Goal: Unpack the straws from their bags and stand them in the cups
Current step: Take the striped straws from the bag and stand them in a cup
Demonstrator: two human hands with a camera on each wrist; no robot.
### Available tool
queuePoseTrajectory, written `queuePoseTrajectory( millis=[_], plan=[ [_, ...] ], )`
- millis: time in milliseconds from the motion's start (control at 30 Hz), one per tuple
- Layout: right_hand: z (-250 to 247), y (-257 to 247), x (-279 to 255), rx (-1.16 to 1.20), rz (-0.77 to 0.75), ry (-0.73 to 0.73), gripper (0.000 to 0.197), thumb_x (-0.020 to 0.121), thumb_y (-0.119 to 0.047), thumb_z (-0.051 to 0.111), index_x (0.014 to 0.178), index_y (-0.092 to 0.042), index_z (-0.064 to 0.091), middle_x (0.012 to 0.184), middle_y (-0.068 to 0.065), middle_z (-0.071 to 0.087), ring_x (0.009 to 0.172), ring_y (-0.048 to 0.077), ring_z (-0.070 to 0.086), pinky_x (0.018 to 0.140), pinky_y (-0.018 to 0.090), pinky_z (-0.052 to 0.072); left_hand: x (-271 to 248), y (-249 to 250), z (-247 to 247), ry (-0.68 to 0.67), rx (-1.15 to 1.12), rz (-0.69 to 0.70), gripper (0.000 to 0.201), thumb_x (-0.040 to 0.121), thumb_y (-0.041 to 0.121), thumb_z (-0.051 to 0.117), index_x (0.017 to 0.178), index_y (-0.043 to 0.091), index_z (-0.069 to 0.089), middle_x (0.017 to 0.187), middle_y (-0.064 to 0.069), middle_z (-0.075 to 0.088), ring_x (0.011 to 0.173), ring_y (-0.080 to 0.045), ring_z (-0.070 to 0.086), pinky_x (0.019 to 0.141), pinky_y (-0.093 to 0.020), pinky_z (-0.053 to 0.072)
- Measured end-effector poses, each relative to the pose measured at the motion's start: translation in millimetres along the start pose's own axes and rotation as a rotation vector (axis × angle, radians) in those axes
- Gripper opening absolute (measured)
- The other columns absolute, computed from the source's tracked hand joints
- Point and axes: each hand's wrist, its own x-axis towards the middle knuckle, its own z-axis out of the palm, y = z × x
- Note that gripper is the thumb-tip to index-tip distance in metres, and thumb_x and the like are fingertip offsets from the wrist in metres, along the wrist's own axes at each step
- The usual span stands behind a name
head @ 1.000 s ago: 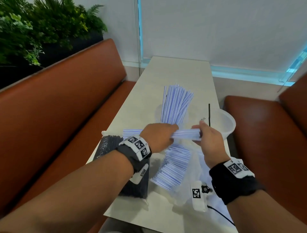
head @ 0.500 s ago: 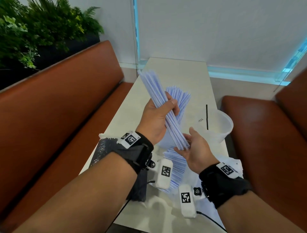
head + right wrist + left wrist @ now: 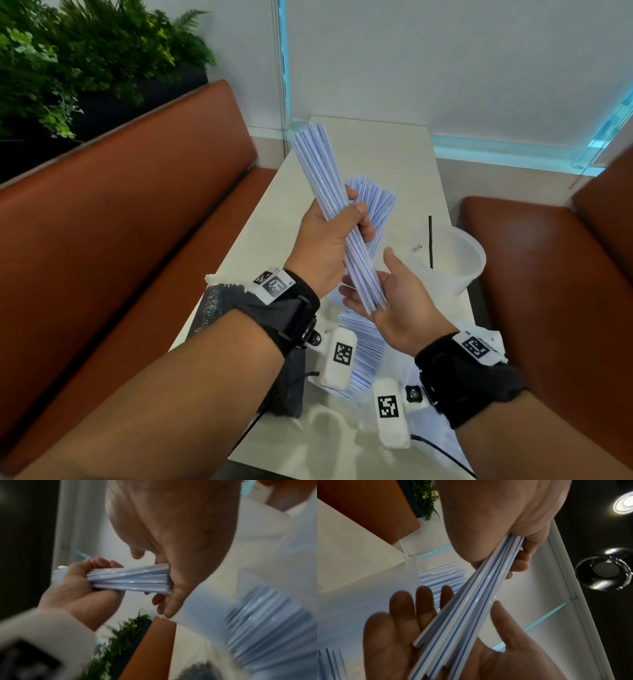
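Straws, a striped bundle tilted above the table, could splay and slip if the grip loosens while squaring their ends (a judgement), since the left hand is wrapped round their middle while the right hand, fingers spread flat, props the lower ends.

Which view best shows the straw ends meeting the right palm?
Left wrist: the bundle runs down into the open right hand, ends in plain sight. Head shows the ends on the palm, smaller. Right wrist shows them edge-on and blurred.
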Motion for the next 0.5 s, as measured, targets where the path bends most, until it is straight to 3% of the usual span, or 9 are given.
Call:
queuePoseTrajectory(
  millis=[67,133,167,233,300,367,500],
  plan=[
    [0.2,2.5,-1.3,-0.22,-0.168,0.015,0.058,0.082,-0.068,0.063,0.114,-0.021,0.074,0.112,0.005,0.072,0.103,0.02,0.07,0.092,0.045,0.058,1.2,1.0,-2.9,0.011,0.0,-0.002,0.016,0.092,0.001,0.06,0.095,0.016,0.056,0.069,-0.006,0.054,0.063,-0.022,0.055,0.066,-0.036,0.052],
    [-0.6,4.6,-2.9,-0.569,-0.365,-0.012,0.044,0.074,-0.06,0.074,0.11,-0.035,0.067,0.105,-0.011,0.072,0.095,0.007,0.069,0.085,0.032,0.058,0.7,2.5,-5.6,0.011,0.007,-0.013,0.017,0.093,0.0,0.06,0.094,0.017,0.057,0.069,-0.006,0.055,0.063,-0.022,0.055,0.066,-0.036,0.053],
    [0.6,6.5,-2.9,-0.735,-0.401,-0.025,0.037,0.074,-0.056,0.076,0.103,-0.036,0.065,0.096,-0.012,0.072,0.084,0.005,0.068,0.078,0.027,0.056,-0.9,1.8,-5.8,-0.005,0.017,-0.022,0.017,0.094,0.0,0.06,0.094,0.017,0.058,0.069,-0.006,0.056,0.064,-0.022,0.056,0.067,-0.036,0.053],
    [4.5,9.9,-1.4,-0.921,-0.386,0.025,0.026,0.081,-0.053,0.072,0.085,-0.03,0.061,0.078,-0.004,0.069,0.068,0.008,0.065,0.071,0.034,0.056,-3.2,1.9,-5.2,-0.034,0.033,-0.037,0.016,0.094,-0.001,0.06,0.095,0.015,0.058,0.07,-0.008,0.058,0.066,-0.023,0.059,0.069,-0.036,0.054],
    [5.2,11.3,1.5,-0.99,-0.383,0.106,0.026,0.089,-0.051,0.063,0.079,-0.028,0.056,0.07,-0.001,0.067,0.065,0.011,0.065,0.071,0.04,0.057,0.8,7.4,-6.3,-0.03,0.031,-0.015,0.016,0.094,-0.001,0.061,0.102,0.013,0.057,0.073,-0.011,0.06,0.068,-0.026,0.06,0.072,-0.039,0.054],
    [6.0,10.9,4.6,-1.069,-0.382,0.145,0.027,0.093,-0.047,0.059,0.079,-0.025,0.054,0.07,0.0,0.067,0.066,0.015,0.066,0.069,0.042,0.056,7.6,14.6,-8.2,-0.009,0.05,0.021,0.018,0.094,0.0,0.061,0.106,0.011,0.055,0.076,-0.013,0.062,0.07,-0.028,0.061,0.073,-0.04,0.053],
    [7.4,5.4,17.7,-1.272,-0.413,0.21,0.03,0.09,-0.049,0.064,0.084,-0.024,0.048,0.077,-0.002,0.056,0.063,0.015,0.054,0.057,0.033,0.043,18.1,28.3,-2.9,-0.051,0.216,0.119,0.012,0.096,0.0,0.057,0.089,0.01,0.054,0.068,-0.009,0.057,0.064,-0.027,0.055,0.068,-0.037,0.05]
  ],
)
